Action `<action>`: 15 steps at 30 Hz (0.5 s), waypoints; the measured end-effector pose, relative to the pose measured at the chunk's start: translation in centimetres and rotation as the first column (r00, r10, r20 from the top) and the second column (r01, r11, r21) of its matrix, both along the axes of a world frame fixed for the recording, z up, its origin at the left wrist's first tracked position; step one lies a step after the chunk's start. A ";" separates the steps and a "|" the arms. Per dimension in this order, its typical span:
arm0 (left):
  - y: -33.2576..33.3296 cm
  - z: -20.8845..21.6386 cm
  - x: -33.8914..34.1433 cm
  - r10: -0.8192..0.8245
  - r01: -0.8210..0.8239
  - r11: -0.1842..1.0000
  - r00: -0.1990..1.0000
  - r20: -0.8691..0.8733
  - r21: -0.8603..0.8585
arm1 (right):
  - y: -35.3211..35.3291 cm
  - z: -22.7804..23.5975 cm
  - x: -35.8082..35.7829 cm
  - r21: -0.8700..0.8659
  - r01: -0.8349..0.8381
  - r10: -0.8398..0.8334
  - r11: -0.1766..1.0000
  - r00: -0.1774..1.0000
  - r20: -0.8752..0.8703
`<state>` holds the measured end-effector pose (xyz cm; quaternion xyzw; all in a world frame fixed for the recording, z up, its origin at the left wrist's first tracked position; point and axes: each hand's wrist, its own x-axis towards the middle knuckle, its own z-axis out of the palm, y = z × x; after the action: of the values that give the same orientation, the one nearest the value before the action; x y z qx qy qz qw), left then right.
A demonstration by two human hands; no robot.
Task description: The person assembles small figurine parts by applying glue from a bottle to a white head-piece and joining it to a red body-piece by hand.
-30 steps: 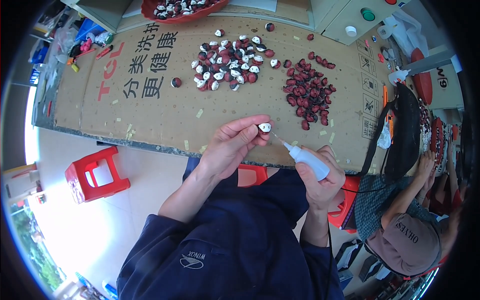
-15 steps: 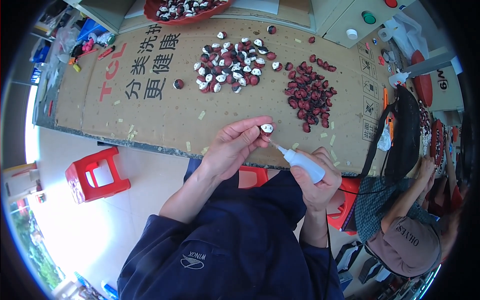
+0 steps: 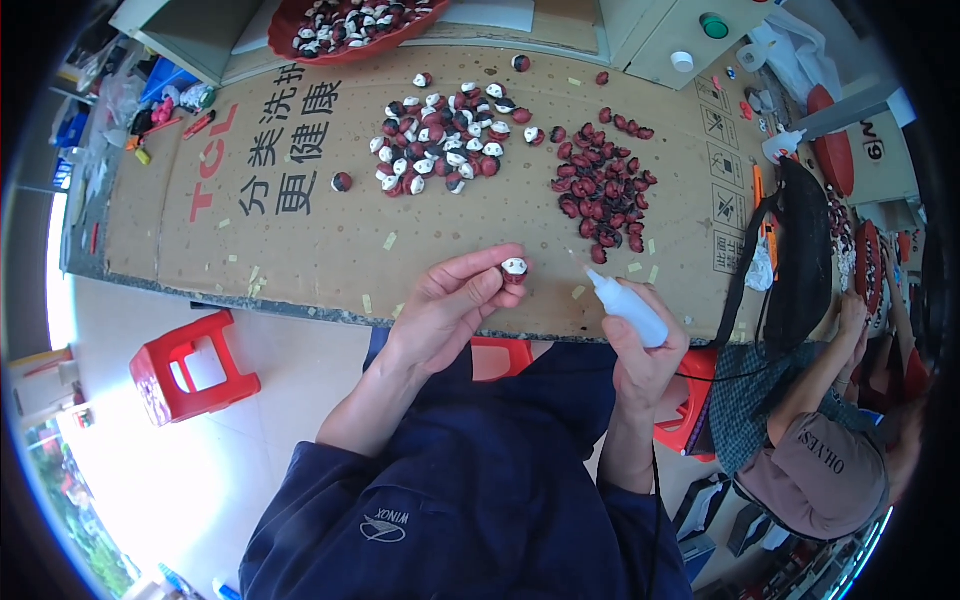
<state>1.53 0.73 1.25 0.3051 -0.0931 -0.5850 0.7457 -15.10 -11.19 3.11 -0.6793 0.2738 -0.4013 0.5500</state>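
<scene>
Between thumb and fingers, my left hand [image 3: 447,305] pinches a small red-and-white piece [image 3: 514,268] with dark dots on its white face. My right hand [image 3: 648,352] grips a white squeeze bottle [image 3: 634,310], its thin nozzle tilted up and left, apart from the piece. Beyond my left hand lies a pile of round red, black and white pieces [image 3: 440,140]. Farther right is a heap of dark red curved shells [image 3: 600,185]. One round piece [image 3: 342,182] lies alone at the left.
Cardboard [image 3: 330,250] covers the bench. At the back stands a red bowl [image 3: 350,45] of similar pieces, beside a grey box with a green button [image 3: 714,26]. A black bag [image 3: 800,260] and orange cutter [image 3: 758,195] lie right. A co-worker [image 3: 820,470] sits right; a red stool [image 3: 195,365] stands left.
My right hand has drawn the bottle away to the right, so its nozzle is clear of the piece. The left hand still holds the piece, now with its white face turned more toward me.
</scene>
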 end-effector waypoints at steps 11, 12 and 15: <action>2.7 0.0 -0.6 0.010 -0.015 0.995 0.999 0.053 0.096 | 0.5 -1.0 6.3 -0.219 -0.025 -0.019 0.975 0.980 -0.197; 2.8 0.0 -0.7 0.029 -0.033 0.995 0.999 0.042 0.091 | 0.5 -1.4 6.6 -0.187 -0.048 0.005 0.981 0.974 -0.226; 2.9 0.0 -0.6 0.043 -0.045 0.995 0.999 0.031 0.091 | 0.7 -2.7 7.0 -0.083 -0.074 0.058 0.994 0.982 -0.178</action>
<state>0.94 3.62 1.21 0.3496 -0.0703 -0.5675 0.7421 -8.12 -10.53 0.46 -0.7446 0.2805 -0.3332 0.5059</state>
